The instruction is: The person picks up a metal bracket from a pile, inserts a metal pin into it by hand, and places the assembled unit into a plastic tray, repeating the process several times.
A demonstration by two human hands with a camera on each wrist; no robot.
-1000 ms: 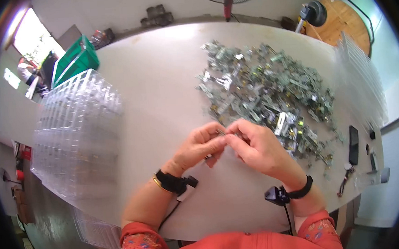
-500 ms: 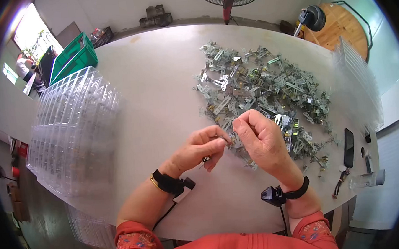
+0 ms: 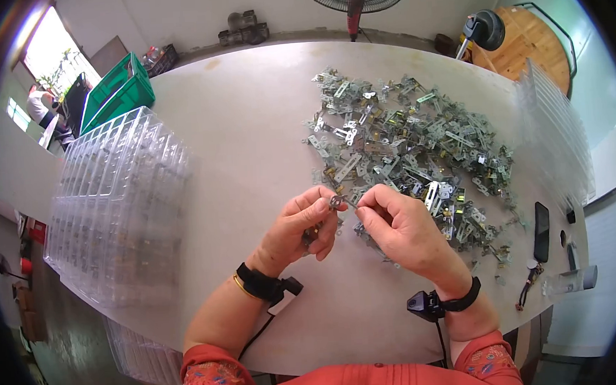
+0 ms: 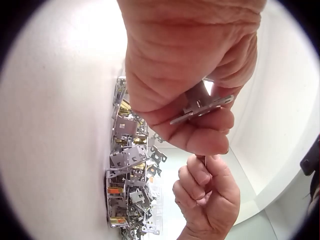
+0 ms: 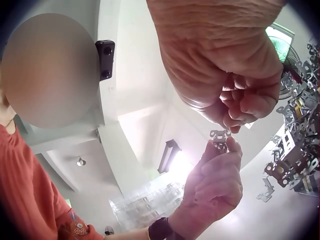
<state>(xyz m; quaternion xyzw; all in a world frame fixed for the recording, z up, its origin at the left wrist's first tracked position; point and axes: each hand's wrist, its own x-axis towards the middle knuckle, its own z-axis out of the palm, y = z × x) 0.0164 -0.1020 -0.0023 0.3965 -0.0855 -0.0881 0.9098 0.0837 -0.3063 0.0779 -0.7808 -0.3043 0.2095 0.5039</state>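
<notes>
My left hand [image 3: 299,225] pinches a small silvery metal bracket [image 3: 336,201] with holes in it between thumb and forefinger. A second metal piece [image 4: 202,109] is tucked in the curled fingers of the same hand, partly hidden by them. From the right, my right hand [image 3: 403,230] meets the bracket, its thumb and forefinger pinching a thin metal bit [image 3: 351,203] at the bracket's end. The right wrist view shows the perforated bracket [image 5: 220,135] standing up from the left fingertips, just under the right ones. Behind the hands spreads a heap of metal brackets [image 3: 418,140].
Stacked clear plastic trays [image 3: 115,211] stand at the left, with a green crate [image 3: 115,95] behind them. More clear trays [image 3: 554,128] stand at the right edge. Near them lie a phone [image 3: 541,231], a wristwatch [image 3: 529,285] and a clear bottle [image 3: 571,280].
The hands were together one second ago, then the right hand drew off to the right. Now it is back at the left hand's fingertips, and the bracket shows between them.
</notes>
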